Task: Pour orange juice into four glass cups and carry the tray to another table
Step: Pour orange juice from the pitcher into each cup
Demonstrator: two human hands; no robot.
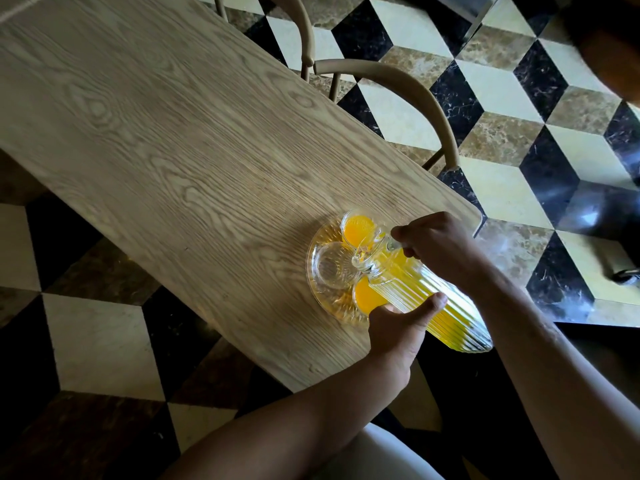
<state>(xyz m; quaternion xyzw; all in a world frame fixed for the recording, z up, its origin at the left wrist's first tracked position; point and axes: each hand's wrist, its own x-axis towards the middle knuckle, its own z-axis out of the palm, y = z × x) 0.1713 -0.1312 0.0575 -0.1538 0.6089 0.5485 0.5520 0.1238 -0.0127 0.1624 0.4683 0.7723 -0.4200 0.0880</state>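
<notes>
A ribbed glass pitcher (446,313) of orange juice is tilted over a round glass tray (313,289) near the table's corner. My right hand (440,247) grips its handle. My left hand (398,323) supports the pitcher's body from below. The spout hangs over an empty glass cup (334,266). A cup filled with juice (358,228) stands at the tray's far side, and another filled cup (367,294) sits at the near side, partly behind the pitcher. A fourth cup is hidden.
The tray rests on a long wooden table (166,140). Two curved-back wooden chairs (415,95) stand along its right edge. The floor (502,84) is tiled in black, cream and brown.
</notes>
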